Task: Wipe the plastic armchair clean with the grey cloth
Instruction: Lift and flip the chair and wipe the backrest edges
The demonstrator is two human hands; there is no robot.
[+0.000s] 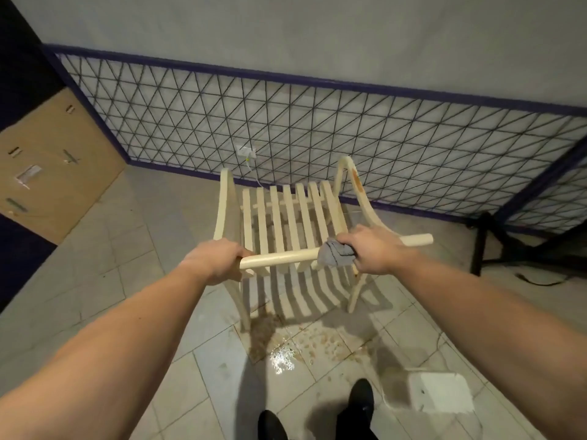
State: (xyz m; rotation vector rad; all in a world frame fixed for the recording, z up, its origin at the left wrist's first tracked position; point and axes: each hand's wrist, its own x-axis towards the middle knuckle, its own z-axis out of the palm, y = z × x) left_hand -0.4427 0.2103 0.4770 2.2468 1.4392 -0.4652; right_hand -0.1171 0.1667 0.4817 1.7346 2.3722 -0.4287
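Left hand [219,260]: curled round the left end of the armchair's [286,223] top rail, steadying it.
Right hand [365,249]: presses the grey cloth [335,255] onto the rail, fingers wrapped over it.
Doing it well: I would keep the left grip firm, drag the cloth along the whole rail, then work down each slat.
Count: one armchair, one cloth, two hands, one white tub [440,392] on the floor [158,360], and one wet patch [281,357] there.

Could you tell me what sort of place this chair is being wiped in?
Probably a plain indoor room: tiled floor with wet patches, a painted wall with a mesh panel leaning against it, and a wall socket behind the chair.
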